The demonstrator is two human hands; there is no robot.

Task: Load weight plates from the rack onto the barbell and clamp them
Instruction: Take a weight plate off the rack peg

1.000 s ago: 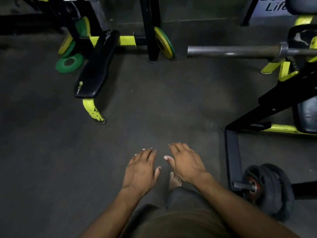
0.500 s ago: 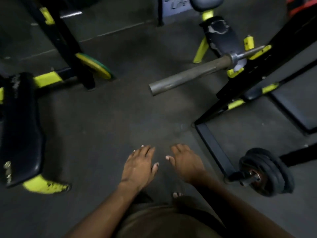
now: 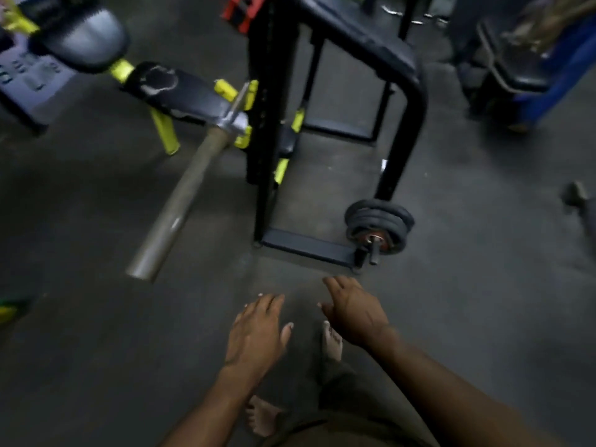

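A bare grey barbell sleeve juts toward me from the black and yellow bench rack, with no plate on it. A stack of dark weight plates hangs on a low peg at the rack's foot. My left hand is held flat, palm down, fingers apart, holding nothing. My right hand is likewise empty, fingers spread and pointing toward the plate stack, a short way below it. Both hands hover over the floor.
A black padded bench with yellow legs lies behind the barbell. A green and yellow plate shows at the left edge. A dumbbell lies on the floor at right. My bare feet stand on dark rubber flooring.
The view has swung right: the barbell and rack slid left and nearer, the plate stack moved toward the centre. Both hands stay empty and spread, now closer to the plate stack.
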